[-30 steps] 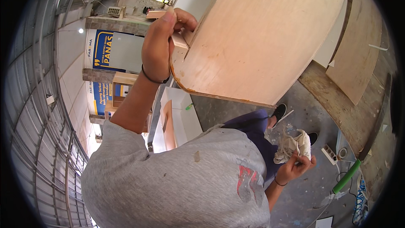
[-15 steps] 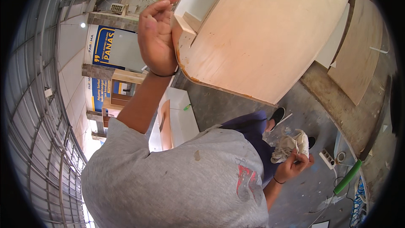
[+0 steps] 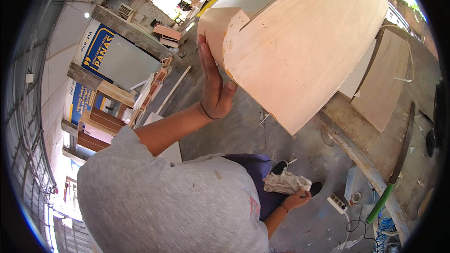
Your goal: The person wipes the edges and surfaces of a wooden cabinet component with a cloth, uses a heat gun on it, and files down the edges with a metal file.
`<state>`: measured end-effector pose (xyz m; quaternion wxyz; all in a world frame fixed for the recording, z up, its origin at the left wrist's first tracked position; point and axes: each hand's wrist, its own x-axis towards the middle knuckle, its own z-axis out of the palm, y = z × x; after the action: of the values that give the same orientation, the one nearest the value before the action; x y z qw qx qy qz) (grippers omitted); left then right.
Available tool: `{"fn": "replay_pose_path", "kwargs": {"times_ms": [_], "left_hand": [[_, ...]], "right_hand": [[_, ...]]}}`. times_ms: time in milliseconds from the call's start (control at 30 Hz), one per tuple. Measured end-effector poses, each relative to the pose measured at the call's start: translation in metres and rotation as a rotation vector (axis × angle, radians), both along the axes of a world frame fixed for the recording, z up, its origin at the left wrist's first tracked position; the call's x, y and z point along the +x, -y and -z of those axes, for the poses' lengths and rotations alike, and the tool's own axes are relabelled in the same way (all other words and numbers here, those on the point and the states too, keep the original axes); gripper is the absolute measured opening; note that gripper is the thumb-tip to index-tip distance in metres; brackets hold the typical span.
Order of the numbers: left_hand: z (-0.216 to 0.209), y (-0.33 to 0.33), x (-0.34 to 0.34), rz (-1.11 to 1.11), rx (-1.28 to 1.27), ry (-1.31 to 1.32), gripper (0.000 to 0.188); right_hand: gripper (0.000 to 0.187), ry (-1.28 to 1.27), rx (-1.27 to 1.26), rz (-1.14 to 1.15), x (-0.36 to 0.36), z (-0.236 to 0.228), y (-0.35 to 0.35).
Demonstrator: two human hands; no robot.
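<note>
A large pale wooden panel piece (image 3: 300,51) with a rounded corner and a curved side strip fills the upper middle. My left hand (image 3: 215,84) rests against that curved side, its fingers stretched out and the palm toward the wood; it grips nothing. Small dark specks and a brownish line of filler or glue mark the panel's edge near the fingers. Lower down, beside my leg, my right hand (image 3: 296,200) has its fingers closed on a crumpled off-white cloth (image 3: 286,182). The cloth hangs apart from the panel.
A white power strip (image 3: 336,204) with a cable lies on the floor at lower right, near a tape roll (image 3: 356,197) and a green-ended bar (image 3: 380,202). Flat wood sheets (image 3: 382,79) lie at right. Wooden cabinets (image 3: 101,122) and stacked boards stand at left.
My left hand has gone from raised beside the panel's corner to lower along its curved side, fingers flatter. My right hand, still with the cloth, appears further left. The whole view has shifted.
</note>
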<state>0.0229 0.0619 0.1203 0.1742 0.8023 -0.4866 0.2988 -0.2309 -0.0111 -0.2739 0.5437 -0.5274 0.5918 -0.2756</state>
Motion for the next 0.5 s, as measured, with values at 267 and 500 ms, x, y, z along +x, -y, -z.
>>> {"fn": "replay_pose_path", "kwargs": {"times_ms": [267, 500], "left_hand": [[-0.028, 0.002, 0.006, 0.036, 0.052, 0.176, 0.080], [-0.063, 0.027, 0.008, 0.120, -0.009, 0.327, 0.079]], "right_hand": [[0.022, 0.093, 0.157, -0.163, 0.006, 0.019, -0.027], [0.022, 0.065, 0.192, -0.195, 0.006, 0.008, -0.030]]}}
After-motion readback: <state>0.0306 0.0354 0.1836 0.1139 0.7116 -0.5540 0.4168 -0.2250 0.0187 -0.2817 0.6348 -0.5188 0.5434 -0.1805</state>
